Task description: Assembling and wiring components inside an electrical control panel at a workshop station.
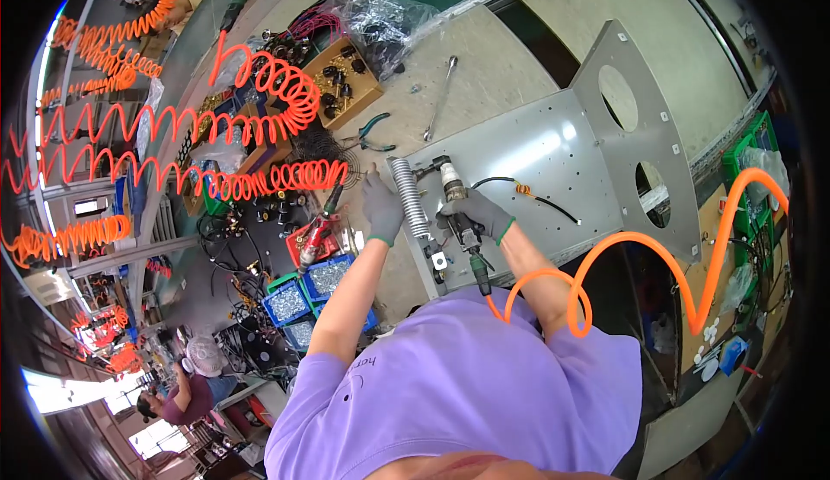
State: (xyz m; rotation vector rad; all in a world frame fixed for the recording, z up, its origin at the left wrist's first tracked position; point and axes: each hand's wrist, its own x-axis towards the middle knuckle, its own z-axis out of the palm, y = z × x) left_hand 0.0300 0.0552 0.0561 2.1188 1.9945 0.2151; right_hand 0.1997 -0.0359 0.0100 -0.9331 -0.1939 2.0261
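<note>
My right hand [480,214], in a grey glove, grips a pneumatic wrench [453,182] with a silver body and dark handle. An orange coiled air hose [596,264] runs from its rear end. The tool lies over a grey sheet-metal panel [536,151], its head close to the panel's left edge. A silver coil spring [409,199] stretches along that edge. Just left of the spring is my left hand [382,208], also gloved, fingers stretched out and nothing seen in it. A black cable [549,206] with a brass-coloured fitting rests on the panel.
Pliers [375,134] and a long-handled socket wrench [441,98] lie beyond my hands. A cardboard box [342,82] holds dark fittings. Blue bins [327,278] of small hardware and a red air tool [316,240] sit left. Orange hoses hang there; a person [186,398] sits farther off.
</note>
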